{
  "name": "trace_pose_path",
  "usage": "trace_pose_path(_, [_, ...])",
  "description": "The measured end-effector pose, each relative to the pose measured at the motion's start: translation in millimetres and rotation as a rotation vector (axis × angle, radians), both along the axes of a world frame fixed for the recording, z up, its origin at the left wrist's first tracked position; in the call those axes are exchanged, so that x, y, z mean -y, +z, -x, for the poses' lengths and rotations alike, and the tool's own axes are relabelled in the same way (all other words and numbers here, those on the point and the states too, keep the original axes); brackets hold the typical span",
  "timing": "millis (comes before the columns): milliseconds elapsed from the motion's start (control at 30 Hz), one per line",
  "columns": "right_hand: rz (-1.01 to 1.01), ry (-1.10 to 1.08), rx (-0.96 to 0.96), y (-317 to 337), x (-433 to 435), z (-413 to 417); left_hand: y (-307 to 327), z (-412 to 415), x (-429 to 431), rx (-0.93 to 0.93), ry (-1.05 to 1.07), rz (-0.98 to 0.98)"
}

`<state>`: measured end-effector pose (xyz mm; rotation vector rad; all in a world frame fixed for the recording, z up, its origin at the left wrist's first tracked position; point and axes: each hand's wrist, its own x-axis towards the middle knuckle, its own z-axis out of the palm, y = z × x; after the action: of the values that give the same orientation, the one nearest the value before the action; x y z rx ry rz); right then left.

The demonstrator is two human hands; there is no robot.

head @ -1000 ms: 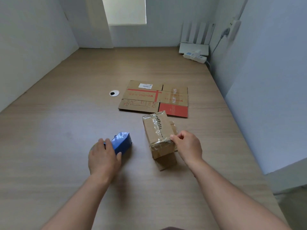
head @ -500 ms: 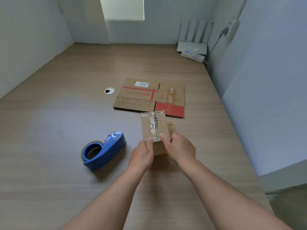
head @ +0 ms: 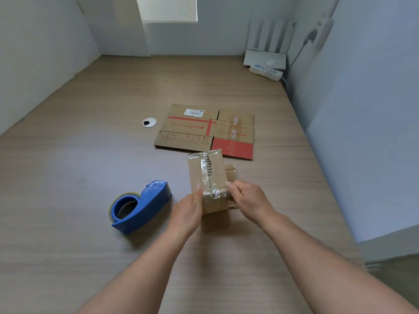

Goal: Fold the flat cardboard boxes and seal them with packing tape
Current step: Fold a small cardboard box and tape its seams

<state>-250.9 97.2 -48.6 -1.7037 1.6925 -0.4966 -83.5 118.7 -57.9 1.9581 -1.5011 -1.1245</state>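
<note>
A small folded cardboard box (head: 207,171) stands on the wooden table, its top seam covered with clear packing tape. My left hand (head: 189,210) grips its near left side, thumb up on the taped top edge. From the other side my right hand (head: 248,200) holds the near right corner, fingers curled round it. A blue tape dispenser (head: 141,206) with a roll in it lies on the table to the left of the box, apart from both hands. Beyond the box lies a flat unfolded cardboard box (head: 205,130) with red print.
A round cable grommet (head: 149,122) is set in the table (head: 68,177) left of the flat box. A white router (head: 265,57) and power strip (head: 266,71) sit at the far right corner. Walls close the table in on the left, back and right.
My left hand has let go of the tape dispenser and moved right onto the small box. The dispenser stays on the table. My right hand has kept its hold on the box.
</note>
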Motion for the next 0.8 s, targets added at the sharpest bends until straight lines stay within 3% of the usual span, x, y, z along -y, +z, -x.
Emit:
trace_pose_path(67, [0.021, 0.144, -0.125, 4.0, 1.2, 6.6, 3.5, -6.5, -2.5, 0.013, -0.116, -0.017])
trace_pose_path(167, [0.123, 0.266, -0.328, 3.5, 3.7, 7.8, 0.1, -12.2, -0.2, 0.222, -0.228, 0.000])
trace_pose_path(267, [0.230, 0.297, -0.292, -3.2, 2.5, 8.9, 1.9, -11.3, -0.5, 0.312, -0.241, 0.053])
trace_pose_path(400, [0.159, 0.245, -0.125, -4.1, -0.7, 14.1, -0.7, -18.8, -1.6, -0.104, -0.149, -0.039])
trace_pose_path(467, [0.111, 0.163, -0.060, -3.0, -2.6, 12.8, -1.0, -18.7, -2.7, -0.211, -0.072, -0.059])
trace_pose_path(567, [0.123, 0.042, -0.129, -6.9, -6.9, 0.9, -1.3, -10.1, -3.8, -0.307, 0.131, -0.061])
trace_pose_path(667, [0.143, -0.061, -0.190, -10.4, -13.3, -11.3, -4.6, -4.1, -6.0, -0.125, 0.223, 0.072])
trace_pose_path(800, [0.108, 0.126, -0.148, -6.1, -11.3, -3.2, -2.4, -13.0, -6.7, 0.183, 0.103, 0.174])
